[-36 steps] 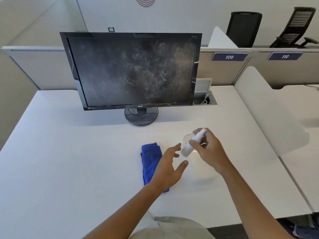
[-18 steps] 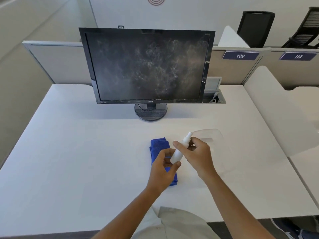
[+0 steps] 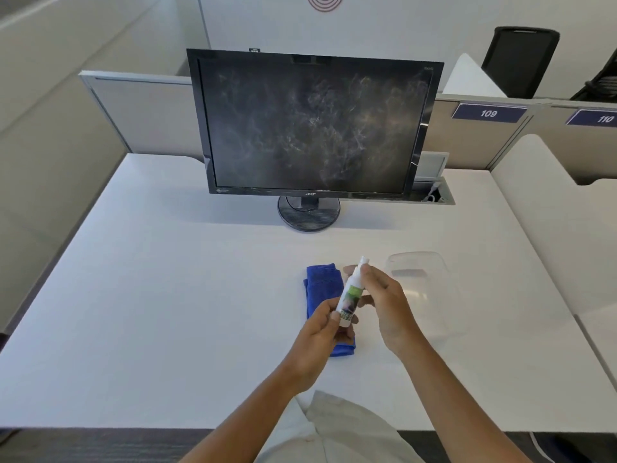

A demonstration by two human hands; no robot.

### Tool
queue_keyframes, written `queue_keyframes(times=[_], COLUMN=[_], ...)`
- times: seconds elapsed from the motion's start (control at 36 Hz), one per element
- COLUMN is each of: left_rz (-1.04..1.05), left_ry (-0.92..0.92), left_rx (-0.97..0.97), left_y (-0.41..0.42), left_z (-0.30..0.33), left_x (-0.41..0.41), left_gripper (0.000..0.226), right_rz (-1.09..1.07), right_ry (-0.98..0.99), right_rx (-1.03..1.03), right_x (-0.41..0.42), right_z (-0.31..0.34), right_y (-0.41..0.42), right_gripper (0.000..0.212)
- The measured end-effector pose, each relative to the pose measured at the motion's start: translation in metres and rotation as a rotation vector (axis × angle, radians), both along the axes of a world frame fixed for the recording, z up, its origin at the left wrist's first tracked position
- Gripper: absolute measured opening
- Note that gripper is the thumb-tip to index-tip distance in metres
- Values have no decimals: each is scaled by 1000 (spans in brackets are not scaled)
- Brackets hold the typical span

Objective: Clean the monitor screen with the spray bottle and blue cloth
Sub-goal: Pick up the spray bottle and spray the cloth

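A black monitor [image 3: 310, 125] with a smeared, dusty screen stands at the back of the white desk [image 3: 167, 295]. A small white spray bottle [image 3: 350, 295] with a green label is held tilted above the desk. My left hand [image 3: 320, 342] grips its lower end. My right hand [image 3: 384, 302] holds its upper part, fingers near the nozzle. A folded blue cloth [image 3: 322, 289] lies flat on the desk beneath and behind my left hand, partly hidden by it.
A clear plastic lid or tray [image 3: 420, 279] lies on the desk right of my hands. A cable box [image 3: 434, 192] sits open behind the monitor's right side. Low partitions [image 3: 551, 182] border the desk; office chairs [image 3: 521, 58] stand beyond.
My left hand has closed on the bottle's lower end; earlier it was open beside it. The bottle now sits a little more upright between both hands. The camera has shifted, so the monitor appears more centred.
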State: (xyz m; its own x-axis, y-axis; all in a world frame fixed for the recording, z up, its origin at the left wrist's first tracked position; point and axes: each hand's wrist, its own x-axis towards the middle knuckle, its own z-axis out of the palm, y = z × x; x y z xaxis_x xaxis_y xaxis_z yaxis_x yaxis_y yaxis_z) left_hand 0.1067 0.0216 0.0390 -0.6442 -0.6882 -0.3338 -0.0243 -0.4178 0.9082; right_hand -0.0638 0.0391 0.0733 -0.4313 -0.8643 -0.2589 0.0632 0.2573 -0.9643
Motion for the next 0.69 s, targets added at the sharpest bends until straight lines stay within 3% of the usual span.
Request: queue_keyframes(times=[0.25, 0.39, 0.47, 0.58, 0.69], left_rz=[20, -79, -72, 51, 189], left_ry=[204, 294, 141, -291, -424], left_rx=[377, 460, 370, 106, 113], left_y=[0, 2, 2, -2, -11], left_z=[12, 4, -2, -20, -33], left_x=[2, 4, 1, -1, 11], left_gripper=[39, 40, 39, 34, 30], right_rz=[128, 144, 114, 46, -37], right_ry=[-290, -424, -428, -450, -335], right_rx=[-61, -51, -24, 2, 236], right_x=[0, 4, 5, 8, 13], right_z=[0, -5, -9, -15, -27], right_y=[5, 9, 11, 12, 17], right_gripper=[57, 58, 51, 50, 58])
